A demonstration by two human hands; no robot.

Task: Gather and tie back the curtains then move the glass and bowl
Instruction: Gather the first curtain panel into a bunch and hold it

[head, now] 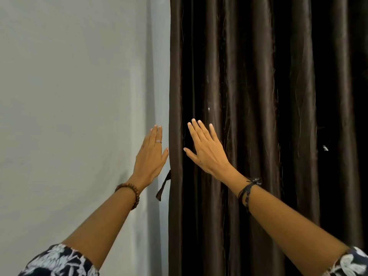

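Both hands reach out with fingers straight and holding nothing: the left hand (150, 156) just beside the edge of the curtain (258, 116), the right hand (205, 150) in front of its folds. The slippery-looking cloth could slide loose if gathered too lightly, and the tie strap (163, 186) dangling at the edge could be missed. Glass and bowl are out of view. No writing is visible.

The curtain (258, 116) is dark brown cloth with a faint satin sheen; beside it, the wall (69, 96) looks smooth and matt.
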